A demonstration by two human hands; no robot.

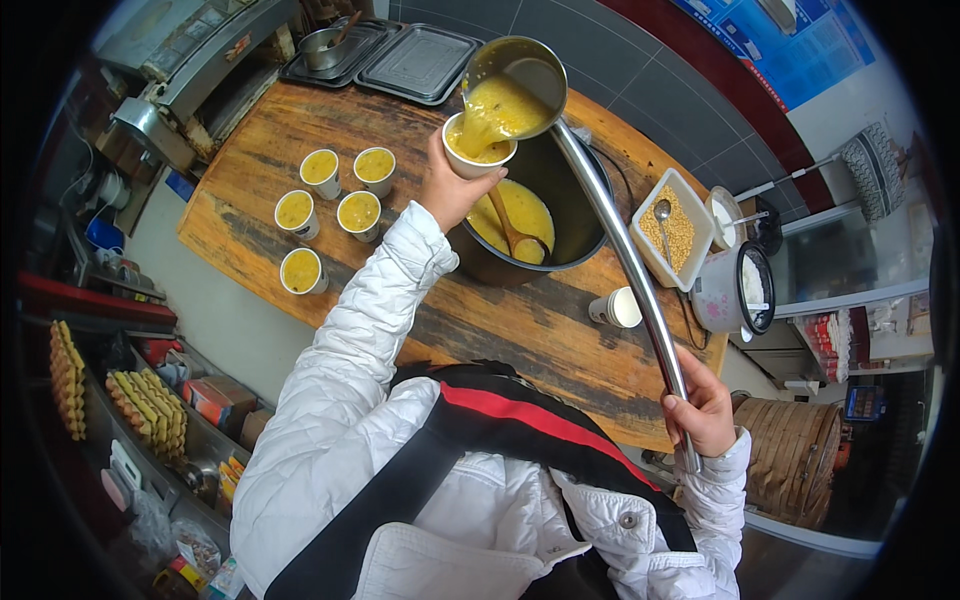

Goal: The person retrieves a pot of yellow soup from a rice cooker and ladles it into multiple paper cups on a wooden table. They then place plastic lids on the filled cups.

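My left hand is closed round a white paper cup, held up beside the rim of a dark deep pot. Yellow porridge pours into this cup from the tilted bowl of a long-handled metal ladle. Down at the lower right, my right hand grips the far end of the ladle's handle. More yellow porridge lies in the pot, with a wooden spoon resting in it. Several filled cups stand on the wooden table to the left.
Metal trays and a small saucepan sit at the back left of the table. Stacked cups lie on their side at right. Beyond them are a tub of yellow grains with a spoon and a white-filled cooker.
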